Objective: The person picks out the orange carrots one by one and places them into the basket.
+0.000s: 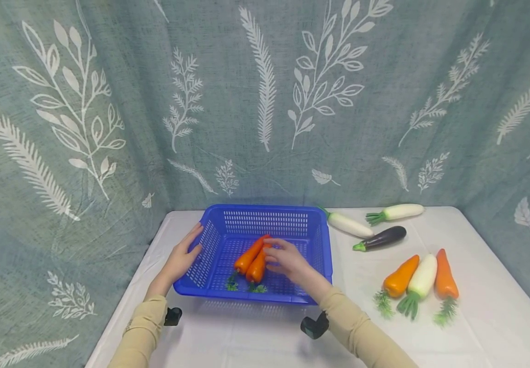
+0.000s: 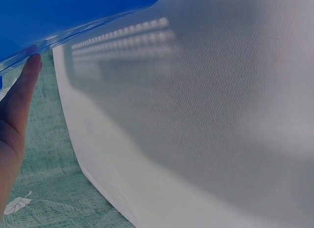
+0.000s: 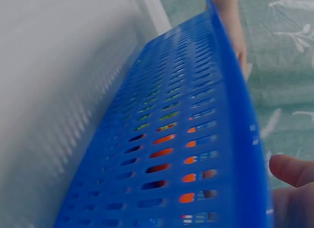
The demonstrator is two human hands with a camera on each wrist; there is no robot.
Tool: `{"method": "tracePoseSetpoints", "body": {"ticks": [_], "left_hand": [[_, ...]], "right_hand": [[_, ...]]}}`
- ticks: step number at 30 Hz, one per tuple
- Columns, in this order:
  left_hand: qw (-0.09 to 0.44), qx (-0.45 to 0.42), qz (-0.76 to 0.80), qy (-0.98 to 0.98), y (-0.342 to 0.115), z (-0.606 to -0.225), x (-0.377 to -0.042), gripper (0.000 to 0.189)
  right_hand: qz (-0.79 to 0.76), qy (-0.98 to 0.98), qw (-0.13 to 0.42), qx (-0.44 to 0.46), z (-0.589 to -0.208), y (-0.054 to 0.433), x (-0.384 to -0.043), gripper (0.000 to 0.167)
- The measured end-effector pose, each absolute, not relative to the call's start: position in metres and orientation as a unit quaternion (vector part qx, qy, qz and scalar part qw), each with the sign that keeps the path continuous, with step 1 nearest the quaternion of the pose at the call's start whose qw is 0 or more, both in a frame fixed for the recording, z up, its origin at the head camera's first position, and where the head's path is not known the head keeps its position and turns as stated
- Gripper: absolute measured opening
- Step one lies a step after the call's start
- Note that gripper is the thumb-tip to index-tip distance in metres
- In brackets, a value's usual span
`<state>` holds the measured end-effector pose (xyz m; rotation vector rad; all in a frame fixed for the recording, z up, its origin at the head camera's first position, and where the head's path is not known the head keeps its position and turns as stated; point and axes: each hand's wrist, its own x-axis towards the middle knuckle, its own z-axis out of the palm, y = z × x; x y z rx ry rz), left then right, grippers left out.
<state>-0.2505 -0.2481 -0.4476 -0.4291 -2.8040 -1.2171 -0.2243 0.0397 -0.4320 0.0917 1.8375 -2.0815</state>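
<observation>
A blue plastic basket [image 1: 265, 208] with slotted walls stands on the table. Two orange carrots [image 1: 246, 259] with green tops lie side by side on its bottom. My left hand [image 1: 183, 258] rests at the basket's left rim, fingers straight and thumb spread; in the left wrist view the left thumb [image 2: 30, 76] meets the rim [image 2: 54, 40]. My right hand [image 1: 287, 260] is inside the basket, its spread, slightly bent fingers beside the right carrot. The right wrist view looks at the basket's slotted wall [image 3: 186, 90], with the right thumb [image 3: 292, 170] above the rim; the other fingers are mostly hidden.
Right of the basket lie a white radish [image 1: 349, 225], another radish [image 1: 402, 211] and an eggplant [image 1: 386, 237]. Nearer the front are an orange carrot [image 1: 401, 276], a radish [image 1: 423, 276] and another carrot [image 1: 445, 276]. A leaf-patterned curtain [image 1: 246, 102] surrounds the white table [image 1: 485, 286].
</observation>
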Motion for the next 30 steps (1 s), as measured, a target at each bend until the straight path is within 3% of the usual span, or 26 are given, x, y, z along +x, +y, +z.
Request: {"method": "tracePoseSetpoints", "body": {"ticks": [13, 30], "left_hand": [[0.027, -0.138, -0.398, -0.907, -0.249, -0.447, -0.248, 0.050], [0.022, -0.136, -0.412, -0.901, -0.249, -0.448, -0.250, 0.050]], "right_hand": [[-0.746, 0.631, 0.215, 0.004, -0.414, 0.051, -0.217, 0.046], [-0.734, 0.646, 0.208, -0.040, -0.397, 0.079, -0.209, 0.047]]}}
